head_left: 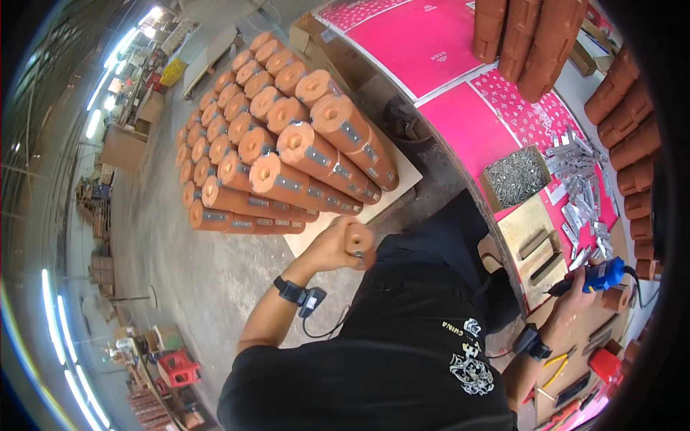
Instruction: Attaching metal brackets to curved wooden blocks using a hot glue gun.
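My left hand (329, 246) is closed around a short terracotta-coloured cylinder (364, 235) with a round hole in its end, in front of my body. A strip of metal shows on its side. Over the table's near right part, my right hand (572, 293) grips a blue electric screwdriver (605, 274) with a dark cable. The driver's dark tip lies near a pale wooden board (521, 228) with two slots. Beyond my left hand stand stacked columns of similar cylinders (287, 172), many with metal plates on their sides.
An open box of screws (516, 179) sits on the pink-covered table (460, 122), beside a loose pile of metal hinges (578, 183). More cylinder columns (528, 43) stand at the far and right edges. Yellow-handled pliers (557, 368) lie near my right wrist. A red stool (178, 368) stands at left.
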`<act>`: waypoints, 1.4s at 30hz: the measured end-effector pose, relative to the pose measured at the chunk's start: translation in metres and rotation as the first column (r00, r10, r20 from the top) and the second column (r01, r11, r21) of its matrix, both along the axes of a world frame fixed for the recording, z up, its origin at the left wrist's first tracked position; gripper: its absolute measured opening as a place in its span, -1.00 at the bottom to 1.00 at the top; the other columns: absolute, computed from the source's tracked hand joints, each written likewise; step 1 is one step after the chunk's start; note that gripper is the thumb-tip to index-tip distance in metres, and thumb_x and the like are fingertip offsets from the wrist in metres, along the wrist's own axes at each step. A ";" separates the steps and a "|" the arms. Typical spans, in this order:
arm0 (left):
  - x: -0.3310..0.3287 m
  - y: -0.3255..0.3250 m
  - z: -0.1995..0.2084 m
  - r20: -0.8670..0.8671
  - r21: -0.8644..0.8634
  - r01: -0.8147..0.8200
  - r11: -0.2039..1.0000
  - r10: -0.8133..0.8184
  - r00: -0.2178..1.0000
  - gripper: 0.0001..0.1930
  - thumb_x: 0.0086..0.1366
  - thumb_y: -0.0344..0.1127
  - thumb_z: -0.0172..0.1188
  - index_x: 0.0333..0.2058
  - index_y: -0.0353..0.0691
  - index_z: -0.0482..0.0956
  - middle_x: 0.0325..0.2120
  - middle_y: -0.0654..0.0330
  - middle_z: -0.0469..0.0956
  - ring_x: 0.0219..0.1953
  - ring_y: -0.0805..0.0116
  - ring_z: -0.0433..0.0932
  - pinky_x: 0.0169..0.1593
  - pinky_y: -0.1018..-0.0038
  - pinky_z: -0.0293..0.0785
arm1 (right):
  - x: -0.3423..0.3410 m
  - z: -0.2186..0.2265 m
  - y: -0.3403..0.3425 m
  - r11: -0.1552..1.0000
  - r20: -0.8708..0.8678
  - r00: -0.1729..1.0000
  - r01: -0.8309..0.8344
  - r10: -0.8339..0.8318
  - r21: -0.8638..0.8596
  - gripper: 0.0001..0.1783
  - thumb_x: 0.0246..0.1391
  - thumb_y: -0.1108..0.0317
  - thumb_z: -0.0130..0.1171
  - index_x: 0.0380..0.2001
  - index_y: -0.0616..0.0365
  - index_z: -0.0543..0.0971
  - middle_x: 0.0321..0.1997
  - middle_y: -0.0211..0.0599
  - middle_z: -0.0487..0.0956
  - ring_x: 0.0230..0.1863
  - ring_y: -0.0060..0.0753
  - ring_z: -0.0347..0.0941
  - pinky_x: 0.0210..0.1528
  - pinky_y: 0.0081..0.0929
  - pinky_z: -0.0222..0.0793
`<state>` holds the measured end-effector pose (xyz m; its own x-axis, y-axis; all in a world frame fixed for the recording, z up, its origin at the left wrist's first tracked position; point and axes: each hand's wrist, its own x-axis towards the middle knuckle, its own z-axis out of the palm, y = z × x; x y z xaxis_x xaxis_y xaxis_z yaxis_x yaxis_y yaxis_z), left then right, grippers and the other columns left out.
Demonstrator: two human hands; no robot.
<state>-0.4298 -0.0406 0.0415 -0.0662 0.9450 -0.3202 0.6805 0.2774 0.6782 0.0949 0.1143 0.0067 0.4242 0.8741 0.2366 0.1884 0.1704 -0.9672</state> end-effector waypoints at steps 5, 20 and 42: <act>-0.029 -0.084 -0.117 -0.155 -0.084 -0.512 0.855 0.496 0.854 -0.09 -0.22 -0.24 0.55 0.13 -0.29 0.24 0.01 -0.12 0.47 0.02 -0.02 0.54 0.07 0.27 0.47 | -0.007 0.000 -0.002 0.999 0.030 0.999 -0.033 0.033 0.001 -0.65 0.14 0.44 0.21 -0.01 0.31 0.51 -0.36 -0.34 0.52 -0.49 -0.59 0.42 -0.38 -0.62 0.33; -0.061 -0.029 -0.269 0.208 0.261 -0.893 0.366 0.882 0.422 -0.11 -0.07 -0.44 0.51 0.22 -0.28 0.17 0.14 -0.13 0.32 0.21 -0.07 0.36 0.29 0.21 0.32 | 0.000 0.001 -0.002 0.995 -0.067 0.997 0.055 -0.050 0.083 -0.67 0.14 0.47 0.16 -0.03 0.34 0.47 -0.46 -0.36 0.46 -0.52 -0.56 0.41 -0.43 -0.61 0.32; 0.166 0.354 0.160 -0.252 0.863 0.298 0.408 -0.163 0.954 -0.43 0.18 -0.22 0.35 0.14 -0.18 0.38 -0.11 -0.07 0.48 -0.03 -0.05 0.52 -0.02 0.16 0.50 | -0.035 0.014 -0.032 0.983 -0.211 0.970 0.146 -0.119 0.114 -0.70 0.08 0.58 0.19 -0.09 0.23 0.44 -0.41 -0.46 0.44 -0.50 -0.65 0.39 -0.42 -0.64 0.32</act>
